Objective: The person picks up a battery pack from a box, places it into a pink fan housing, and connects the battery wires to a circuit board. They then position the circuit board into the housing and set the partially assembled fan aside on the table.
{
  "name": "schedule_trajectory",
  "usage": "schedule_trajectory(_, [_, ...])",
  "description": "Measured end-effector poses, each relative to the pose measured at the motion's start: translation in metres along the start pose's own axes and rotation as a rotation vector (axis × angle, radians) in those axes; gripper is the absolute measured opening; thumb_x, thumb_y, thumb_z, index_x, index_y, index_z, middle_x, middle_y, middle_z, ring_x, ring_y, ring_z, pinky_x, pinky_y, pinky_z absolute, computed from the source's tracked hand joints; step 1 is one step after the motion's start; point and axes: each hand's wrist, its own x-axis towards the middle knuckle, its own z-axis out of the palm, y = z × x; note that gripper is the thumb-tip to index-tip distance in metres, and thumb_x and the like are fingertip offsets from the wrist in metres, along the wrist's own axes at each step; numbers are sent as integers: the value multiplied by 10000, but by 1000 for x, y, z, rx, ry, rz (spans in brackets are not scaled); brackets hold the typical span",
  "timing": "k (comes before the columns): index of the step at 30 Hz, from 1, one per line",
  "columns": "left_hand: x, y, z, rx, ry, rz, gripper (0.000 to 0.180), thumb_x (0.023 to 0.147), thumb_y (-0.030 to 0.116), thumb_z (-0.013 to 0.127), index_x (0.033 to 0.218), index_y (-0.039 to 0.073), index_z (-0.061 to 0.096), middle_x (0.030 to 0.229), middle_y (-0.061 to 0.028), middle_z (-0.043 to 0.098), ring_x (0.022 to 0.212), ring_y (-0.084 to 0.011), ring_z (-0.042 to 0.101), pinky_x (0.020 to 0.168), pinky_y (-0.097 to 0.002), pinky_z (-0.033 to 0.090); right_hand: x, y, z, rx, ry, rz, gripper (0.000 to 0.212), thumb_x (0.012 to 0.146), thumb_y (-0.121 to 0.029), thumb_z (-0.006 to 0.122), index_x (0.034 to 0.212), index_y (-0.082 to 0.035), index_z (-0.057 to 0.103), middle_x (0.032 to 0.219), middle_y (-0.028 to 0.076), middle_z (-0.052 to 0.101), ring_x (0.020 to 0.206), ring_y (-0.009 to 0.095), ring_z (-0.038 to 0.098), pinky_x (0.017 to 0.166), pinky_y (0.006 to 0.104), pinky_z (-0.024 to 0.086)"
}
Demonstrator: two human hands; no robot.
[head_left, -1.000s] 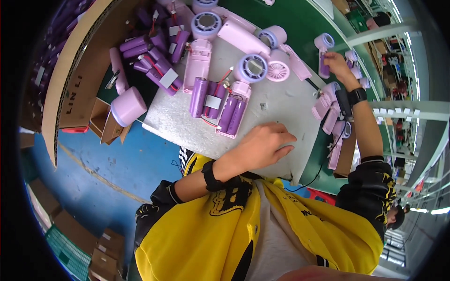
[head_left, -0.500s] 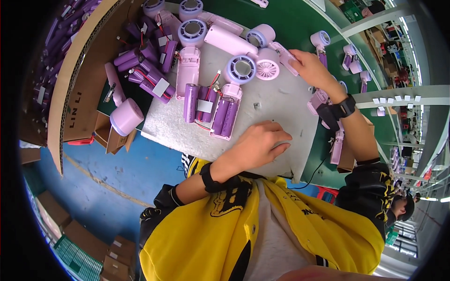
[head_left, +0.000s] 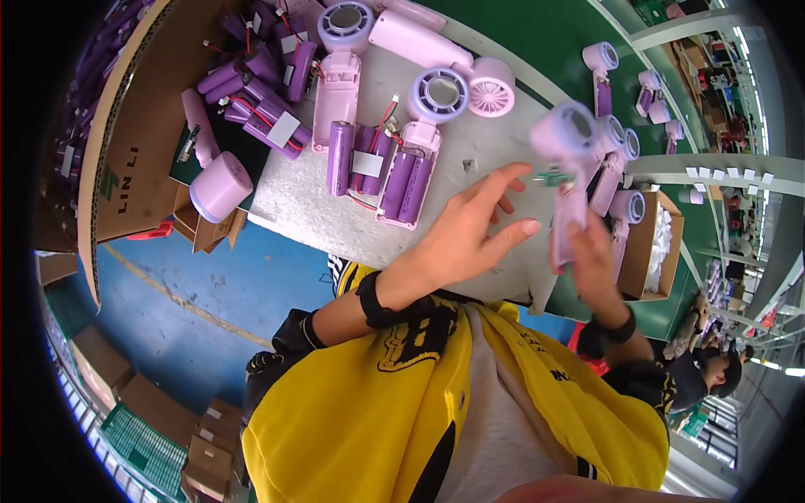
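My right hand (head_left: 591,260) grips a pink handheld fan (head_left: 570,205) by its handle, above the board's right side; both are smeared by motion. A small green circuit board (head_left: 553,178) shows near the fan's neck. Close to it, my left hand (head_left: 474,222) reaches over the pale board with fingers spread and nothing in them. Left of that hand lies a fan with an uncovered handle (head_left: 406,186) holding purple battery cells. Wired purple cells (head_left: 366,163) rest against it. Another fan with a hollow handle (head_left: 335,105) lies farther left.
A large cardboard box (head_left: 126,151) of purple batteries stands on the left, with loose battery packs (head_left: 268,117) beside it. More fans (head_left: 616,147) sit on the green table at right, near a small carton (head_left: 652,251). One fan (head_left: 220,186) lies beyond the pale board's left edge.
My right hand has taken a fan from the far part of the board and brought it nearer and right. My left hand has lifted and spread its fingers toward it.
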Motion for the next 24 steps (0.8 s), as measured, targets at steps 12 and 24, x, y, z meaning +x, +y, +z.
schedule_trajectory(12, [3, -16, -1, 448, -204, 243, 388, 749, 72, 740, 1124, 54, 641, 1085, -146, 650, 880, -349, 657, 748, -398, 542, 28, -91, 9, -716, -176, -247, 136, 898, -95, 658, 945, 31, 674, 781, 76, 658, 655, 111, 580, 613, 256, 462])
schedule_trajectory(24, [4, -24, 8, 329, -108, 334, 348, 695, 18, 670, 1043, 24, 671, 1022, -189, 670, 963, -397, 630, 848, -463, 511, 127, -80, 128, -1131, -190, -685, 192, 842, -188, 704, 935, -20, 702, 682, 140, 680, 611, 308, 662, 586, 378, 506])
